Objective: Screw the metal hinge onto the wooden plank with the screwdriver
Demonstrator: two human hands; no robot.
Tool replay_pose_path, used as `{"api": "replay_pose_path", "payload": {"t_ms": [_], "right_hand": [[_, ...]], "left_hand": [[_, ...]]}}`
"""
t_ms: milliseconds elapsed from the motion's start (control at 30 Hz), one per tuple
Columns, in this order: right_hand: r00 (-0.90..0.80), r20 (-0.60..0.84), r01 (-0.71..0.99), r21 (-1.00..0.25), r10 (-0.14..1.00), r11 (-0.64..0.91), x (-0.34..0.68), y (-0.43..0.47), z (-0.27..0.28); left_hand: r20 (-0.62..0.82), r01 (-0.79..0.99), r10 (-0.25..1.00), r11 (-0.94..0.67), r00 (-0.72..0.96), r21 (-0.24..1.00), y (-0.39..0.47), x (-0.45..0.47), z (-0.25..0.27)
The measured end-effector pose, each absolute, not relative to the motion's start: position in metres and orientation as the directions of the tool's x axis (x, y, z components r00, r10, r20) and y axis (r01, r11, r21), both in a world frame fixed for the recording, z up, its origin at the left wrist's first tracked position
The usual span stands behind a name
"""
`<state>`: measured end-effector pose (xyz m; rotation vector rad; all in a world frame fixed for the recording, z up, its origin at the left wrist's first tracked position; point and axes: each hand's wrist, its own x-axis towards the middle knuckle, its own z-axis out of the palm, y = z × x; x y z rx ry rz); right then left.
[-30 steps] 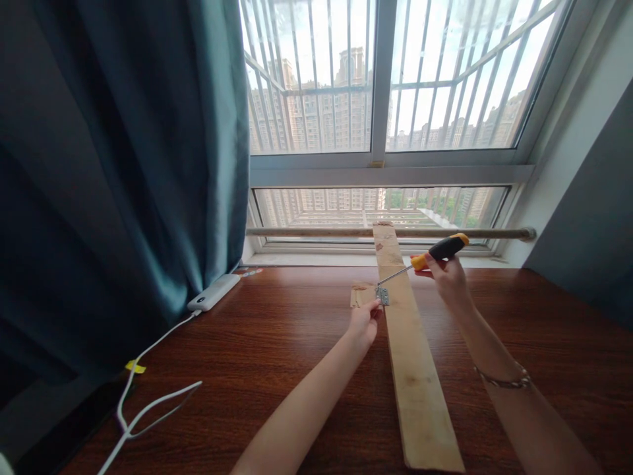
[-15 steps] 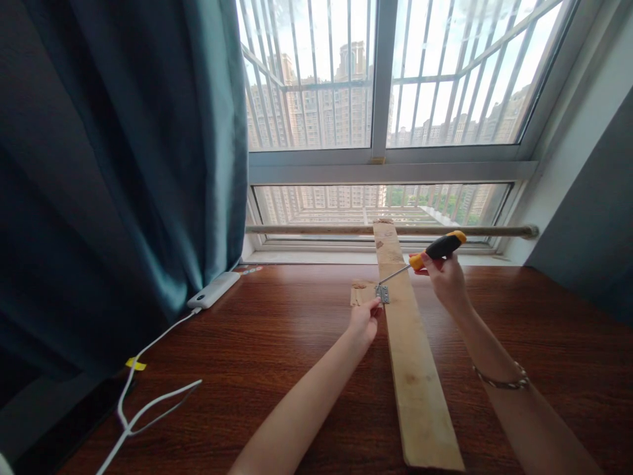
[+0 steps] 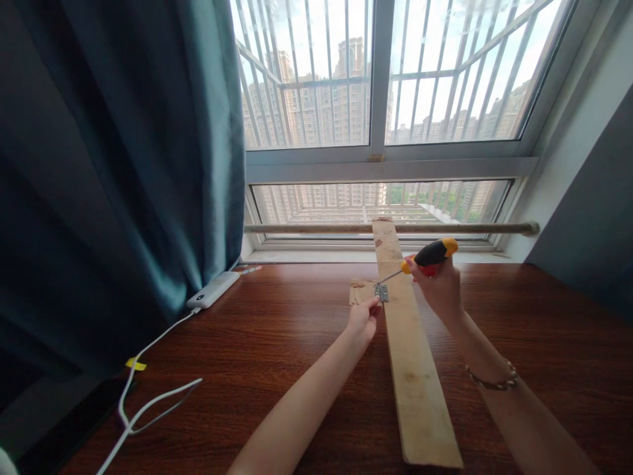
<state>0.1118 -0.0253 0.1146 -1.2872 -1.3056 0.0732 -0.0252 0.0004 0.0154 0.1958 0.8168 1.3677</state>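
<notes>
A long wooden board (image 3: 413, 369) lies lengthwise on the brown table, its far end reaching the window rail. Against its left edge sits a short wooden piece (image 3: 357, 295). A metal hinge (image 3: 382, 293) spans the joint between the two. My right hand (image 3: 440, 285) is closed around a yellow and black screwdriver (image 3: 431, 253), held at a low slant with its tip at the hinge's upper left part. My left hand (image 3: 364, 319) is closed at the hinge's near edge, fingers pressed against the hinge and short piece; whether a screw is there is too small to tell.
A white power bank (image 3: 215, 290) with a white cable (image 3: 129, 396) lies at the left, beside a blue curtain (image 3: 212, 132). Yellow tape (image 3: 135, 364) is near the cable. A horizontal rail (image 3: 459, 229) runs before the barred window. The brown table (image 3: 297, 297) lies beneath everything.
My right hand and the screwdriver handle have moved slightly left and lower, and the grip on the handle has turned. My left hand, the hinge and the boards stay in place.
</notes>
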Motion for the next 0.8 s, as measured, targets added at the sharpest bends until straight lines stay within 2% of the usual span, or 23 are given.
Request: {"api": "replay_pose_path", "payload": {"t_ms": [200,467,533,700,800], "right_hand": [[0.236,0.533,0.215,-0.844,0.812,0.492,0.114,-0.020,0.117],[0.047,0.479,0.032,-0.878,0.876,0.478,0.114,-0.029,0.126],[0.052,0.485,0.070,-0.874,0.873,0.481,0.113,-0.032,0.127],[0.124,0.559,0.317,-0.805,0.820,0.501,0.110,-0.037,0.132],[0.111,0.591,0.394,-0.764,0.799,0.511,0.106,-0.040,0.133]], "left_hand": [[-0.416,-0.776,0.909,0.242,-0.028,0.582,0.000,-0.025,0.017],[-0.389,-0.774,0.921,0.227,-0.027,0.591,0.003,-0.025,0.012],[-0.390,-0.774,0.920,0.228,-0.027,0.590,0.003,-0.025,0.011],[-0.395,-0.776,0.918,0.227,-0.031,0.589,0.002,-0.026,0.013],[-0.398,-0.780,0.917,0.229,-0.029,0.583,0.001,-0.026,0.014]]}}
